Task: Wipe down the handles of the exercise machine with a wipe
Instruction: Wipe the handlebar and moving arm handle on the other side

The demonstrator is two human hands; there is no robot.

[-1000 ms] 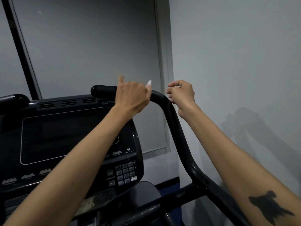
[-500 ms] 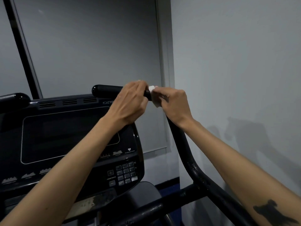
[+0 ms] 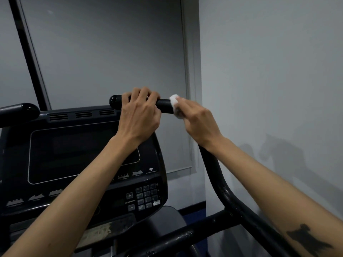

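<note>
Right hand point(image 3: 199, 118): fingers curled round a white wipe point(image 3: 175, 104), pressing it against the black right handle point(image 3: 164, 106) at the bend where the bar turns downward; back of the hand faces the camera; forearm carries a dark tattoo point(image 3: 307, 242) near the lower right corner
Wipe: bunched into a small wad; touching the handle's upper side; partly hidden under the right fingers
Left hand point(image 3: 140, 113): fingers wrapped over the top of the same handle, gripping it just left of the wipe, near the rounded end cap; a short bare stretch of bar lies between the two hands
Right handle: horizontal at the top, then curving down and toward the camera along the right side of the machine; lower tube scuffed and glossy
Left handle point(image 3: 20, 110): rounded black end visible at the left edge, well apart from both hands
Console point(image 3: 83, 156): dark screen below the left forearm; keypad point(image 3: 145, 198) with plus and minus buttons at its lower right
Wall point(image 3: 269, 80): pale grey, beside the machine on the right; arm shadows fall on it
</note>
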